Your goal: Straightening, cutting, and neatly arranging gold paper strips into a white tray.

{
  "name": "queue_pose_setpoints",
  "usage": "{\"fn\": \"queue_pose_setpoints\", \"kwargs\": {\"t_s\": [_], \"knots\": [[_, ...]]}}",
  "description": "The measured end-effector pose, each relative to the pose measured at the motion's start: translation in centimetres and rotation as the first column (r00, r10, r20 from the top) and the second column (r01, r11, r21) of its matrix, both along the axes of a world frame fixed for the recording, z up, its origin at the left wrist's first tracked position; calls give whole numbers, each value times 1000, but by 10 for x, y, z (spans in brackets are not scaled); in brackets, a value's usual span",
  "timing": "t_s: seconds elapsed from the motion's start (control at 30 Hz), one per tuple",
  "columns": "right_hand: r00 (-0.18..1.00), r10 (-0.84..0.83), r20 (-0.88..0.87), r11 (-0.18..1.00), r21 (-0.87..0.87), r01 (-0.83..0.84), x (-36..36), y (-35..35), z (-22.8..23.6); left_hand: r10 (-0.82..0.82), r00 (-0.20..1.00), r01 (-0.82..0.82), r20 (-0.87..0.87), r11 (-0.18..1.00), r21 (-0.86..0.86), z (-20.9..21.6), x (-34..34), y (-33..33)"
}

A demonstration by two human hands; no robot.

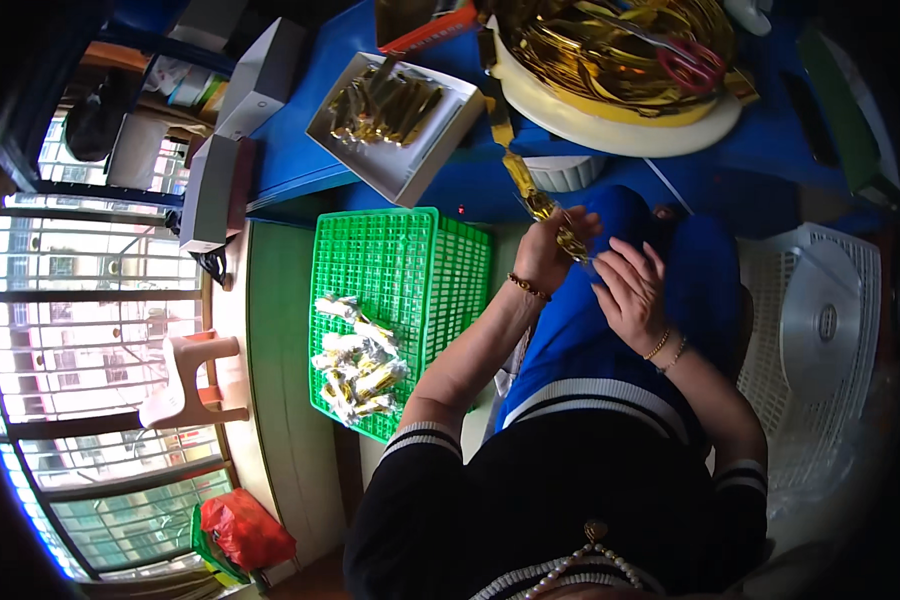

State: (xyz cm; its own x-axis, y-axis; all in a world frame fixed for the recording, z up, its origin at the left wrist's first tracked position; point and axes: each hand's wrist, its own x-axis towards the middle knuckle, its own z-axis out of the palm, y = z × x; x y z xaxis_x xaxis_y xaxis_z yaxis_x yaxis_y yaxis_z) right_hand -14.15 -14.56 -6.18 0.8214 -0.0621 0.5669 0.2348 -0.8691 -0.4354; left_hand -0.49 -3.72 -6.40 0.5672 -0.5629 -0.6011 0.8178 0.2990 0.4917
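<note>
A shiny gold strip of foil packets (519, 177) hangs from the blue table edge down to my lap. My left hand (548, 248) is closed around its lower part, and the crumpled end sticks out past the fingers. Just right of that end is my right hand (630, 292), fingers spread a little, with nothing seen in it. Above, a big coil of gold strip (570, 70) lies on a round white tray (610, 145). Red-handled scissors (690, 67) rest on the coil.
An open white box (440, 160) of gold packets stands at the table's left edge. Below it, a green plastic basket (375, 250) holds several bundles of wrapped packets (355, 365). A white crate (820, 240) is at right. A pink stool (185, 375) stands by the barred window.
</note>
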Motion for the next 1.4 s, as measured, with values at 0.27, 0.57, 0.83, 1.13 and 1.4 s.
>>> {"fn": "queue_pose_setpoints", "kwargs": {"t_s": [0.27,0.57,0.83,1.13,1.4], "knots": [[976,216,-16,971,107,-213,2,5,10,-120,720,-65,684,969,238,69,65,31],[976,165,-144,980,137,-146,0,-5,2,-747,88,-807,659,335,487,75,222,94],[971,116,-209,984,160,-83,-12,-20,-8,-579,324,-939,748,-104,326,63,213,161],[969,121,-214,979,190,-81,-20,-10,0,162,775,-479,611,782,400,15,217,199],[971,90,-219,980,195,-47,-38,-18,10,64,755,-456,652,767,452,27,132,257]]}}
